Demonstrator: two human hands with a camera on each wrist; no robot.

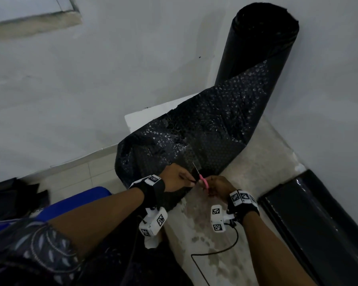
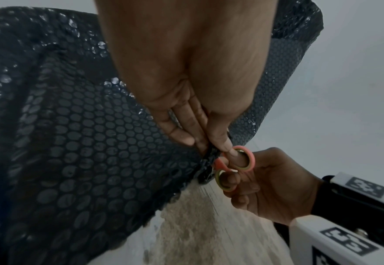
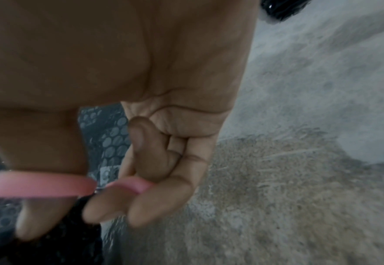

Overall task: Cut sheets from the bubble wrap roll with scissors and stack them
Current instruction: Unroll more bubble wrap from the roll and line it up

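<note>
Scissors (image 1: 203,180) in curled right hand (image 1: 219,186)

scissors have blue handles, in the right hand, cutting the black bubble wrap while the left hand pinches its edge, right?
Nearly. The scissors have pink handles, not blue, as the left wrist view shows. The right hand holds them at the black bubble wrap while the left hand pinches its edge.

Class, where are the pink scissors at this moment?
In the head view, low and centre: the pink scissors are in the right hand, blades at the bubble wrap edge pinched by the left hand.
</note>
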